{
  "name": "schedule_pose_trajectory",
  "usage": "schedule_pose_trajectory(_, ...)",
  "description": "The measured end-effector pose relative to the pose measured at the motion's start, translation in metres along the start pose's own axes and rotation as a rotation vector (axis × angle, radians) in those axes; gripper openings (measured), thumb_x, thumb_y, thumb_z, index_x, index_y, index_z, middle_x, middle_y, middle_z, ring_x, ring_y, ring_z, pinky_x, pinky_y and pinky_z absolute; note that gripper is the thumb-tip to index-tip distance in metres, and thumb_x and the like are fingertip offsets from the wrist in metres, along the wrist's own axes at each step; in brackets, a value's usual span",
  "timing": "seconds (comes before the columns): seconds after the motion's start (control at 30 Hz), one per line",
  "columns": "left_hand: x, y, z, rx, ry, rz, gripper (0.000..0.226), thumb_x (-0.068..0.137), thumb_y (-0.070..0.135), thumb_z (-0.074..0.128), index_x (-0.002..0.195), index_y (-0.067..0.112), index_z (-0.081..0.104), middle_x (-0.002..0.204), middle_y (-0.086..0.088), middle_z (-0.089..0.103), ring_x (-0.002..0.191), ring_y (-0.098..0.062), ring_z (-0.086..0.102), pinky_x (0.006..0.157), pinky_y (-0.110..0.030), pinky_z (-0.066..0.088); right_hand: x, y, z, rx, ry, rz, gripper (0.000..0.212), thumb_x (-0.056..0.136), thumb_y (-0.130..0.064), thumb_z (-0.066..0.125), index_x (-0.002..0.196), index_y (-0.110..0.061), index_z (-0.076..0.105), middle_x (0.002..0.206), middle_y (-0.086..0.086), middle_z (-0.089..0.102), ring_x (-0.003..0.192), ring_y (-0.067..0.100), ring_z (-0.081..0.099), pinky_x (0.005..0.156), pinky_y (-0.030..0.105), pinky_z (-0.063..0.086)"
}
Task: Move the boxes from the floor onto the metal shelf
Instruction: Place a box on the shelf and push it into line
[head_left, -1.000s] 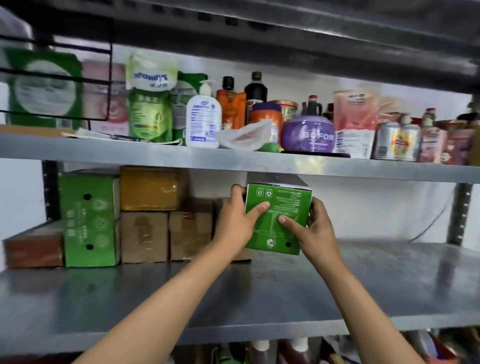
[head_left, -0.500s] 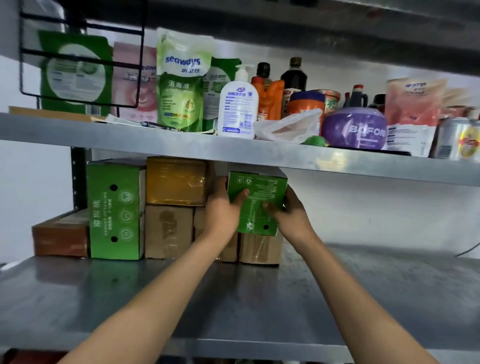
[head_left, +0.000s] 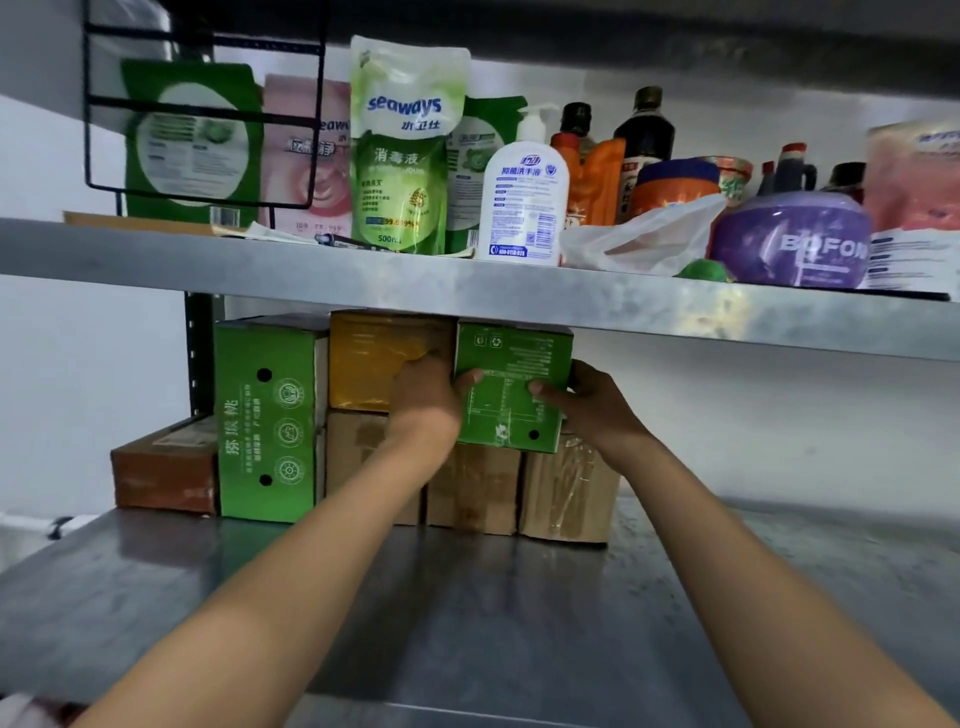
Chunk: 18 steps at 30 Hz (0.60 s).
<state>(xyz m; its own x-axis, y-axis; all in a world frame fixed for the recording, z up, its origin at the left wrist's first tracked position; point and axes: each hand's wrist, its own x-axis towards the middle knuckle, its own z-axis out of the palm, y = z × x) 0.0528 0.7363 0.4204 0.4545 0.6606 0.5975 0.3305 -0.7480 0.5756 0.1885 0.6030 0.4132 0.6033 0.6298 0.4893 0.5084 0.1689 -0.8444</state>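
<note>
Box (head_left: 511, 384), green, now up on the brown cartons (head_left: 472, 488) at the back of the metal shelf (head_left: 467, 613), just right of the yellow box (head_left: 379, 358); a second ago it was carried in mid-air nearer the front. Left hand (head_left: 423, 395) and right hand (head_left: 592, 405) clamp its two sides. Placement looks almost done; release should come next.
</note>
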Motion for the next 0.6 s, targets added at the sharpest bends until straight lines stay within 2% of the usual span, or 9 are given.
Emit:
schedule_pose_trajectory(0.17,-0.01,0.002,0.0,-0.037,0.0,0.066,0.029,0.094,0.043,0.054,0.086,0.015,0.055,0.073,0.002,0.058,0.065,-0.017,0.054,0.052,-0.028,0.034,-0.011,0.003,-0.009,0.068,0.045,-0.021,0.026,0.092,-0.015,0.066,0.118,-0.018,0.064,0.112,-0.001,0.07,0.101,0.018,0.069,0.088,0.043,0.057)
schedule_pose_trajectory(0.27,-0.011,0.007,-0.002,-0.093,0.041,0.11,0.029,0.093,0.04,0.057,0.084,0.013,0.059,0.074,0.0,0.063,0.066,-0.018,0.058,0.06,-0.031,0.045,-0.014,0.005,-0.013,0.1,0.087,-0.045,0.022,0.094,-0.018,0.063,0.116,-0.019,0.065,0.108,-0.004,0.072,0.094,0.011,0.071,0.077,0.029,0.059)
schedule_pose_trajectory(0.37,-0.009,0.008,0.0,-0.082,0.041,0.093,0.03,0.093,0.039,0.057,0.08,0.012,0.058,0.068,0.0,0.06,0.062,-0.015,0.056,0.06,-0.03,0.042,-0.012,0.005,-0.01,0.086,0.078,-0.04,0.025,0.096,-0.02,0.061,0.12,-0.016,0.065,0.109,-0.003,0.071,0.09,0.005,0.07,0.069,0.017,0.056)
schedule_pose_trajectory(0.4,-0.007,0.005,0.002,-0.086,0.03,0.071,0.03,0.094,0.039,0.057,0.077,0.014,0.057,0.065,0.001,0.058,0.059,-0.012,0.053,0.059,-0.029,0.038,-0.01,0.004,-0.008,0.069,0.069,-0.035,0.028,0.096,-0.022,0.061,0.123,-0.016,0.064,0.111,-0.003,0.071,0.093,0.006,0.07,0.071,0.017,0.056)
schedule_pose_trajectory(0.47,-0.003,0.001,0.004,-0.13,0.015,0.027,0.032,0.094,0.038,0.057,0.071,0.016,0.054,0.061,0.004,0.054,0.057,-0.009,0.049,0.06,-0.027,0.035,-0.004,0.003,-0.004,0.022,0.056,-0.019,0.031,0.095,-0.029,0.061,0.125,-0.021,0.064,0.115,-0.004,0.07,0.1,0.012,0.069,0.08,0.027,0.057)
schedule_pose_trajectory(0.53,0.003,-0.002,0.006,-0.129,0.024,0.0,0.036,0.094,0.038,0.056,0.065,0.018,0.049,0.058,0.004,0.05,0.057,-0.013,0.048,0.059,-0.028,0.033,0.003,0.003,0.0,-0.05,0.038,-0.012,0.034,0.089,-0.045,0.063,0.12,-0.033,0.065,0.113,-0.009,0.072,0.102,0.014,0.069,0.089,0.039,0.056)
schedule_pose_trajectory(0.6,0.009,-0.005,0.009,-0.11,0.046,-0.017,0.041,0.095,0.037,0.055,0.06,0.019,0.043,0.055,0.005,0.047,0.055,-0.015,0.045,0.054,-0.03,0.029,0.014,0.008,0.004,-0.126,0.033,0.006,0.039,0.082,-0.059,0.063,0.116,-0.04,0.065,0.11,-0.013,0.072,0.1,0.015,0.07,0.091,0.046,0.055)
